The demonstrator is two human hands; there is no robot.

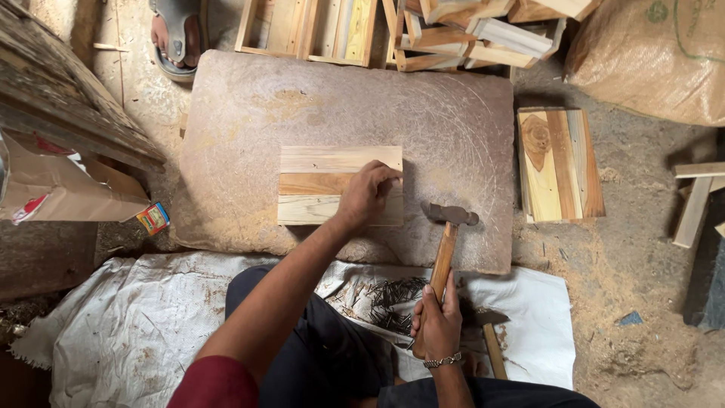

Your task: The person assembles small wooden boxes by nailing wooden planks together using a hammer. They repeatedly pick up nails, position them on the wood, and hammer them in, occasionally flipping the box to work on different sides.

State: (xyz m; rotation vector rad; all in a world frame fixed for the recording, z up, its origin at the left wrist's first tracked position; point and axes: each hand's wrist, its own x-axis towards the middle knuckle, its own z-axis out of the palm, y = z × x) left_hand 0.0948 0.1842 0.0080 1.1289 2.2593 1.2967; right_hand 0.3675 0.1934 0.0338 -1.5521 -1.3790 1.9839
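Note:
A small panel of wooden slats (317, 185) lies on a flat stone slab (249, 113). My left hand (368, 193) rests on the panel's right end with fingertips pinched at its edge, perhaps on a small nail, too small to tell. My right hand (436, 321) grips the wooden handle of a hammer (448, 234), whose metal head hovers just right of the panel over the slab. A pile of dark nails (389, 298) lies on white sheeting (136, 317) by my knees.
A second hammer (491, 340) lies on the sheeting at right. A finished slat panel (559, 162) sits on the sawdust floor right of the slab. Wooden frames (310, 30) and offcuts (483, 34) stack behind. Another person's sandalled foot (174, 34) is at top left. A sack (649, 53) stands at top right.

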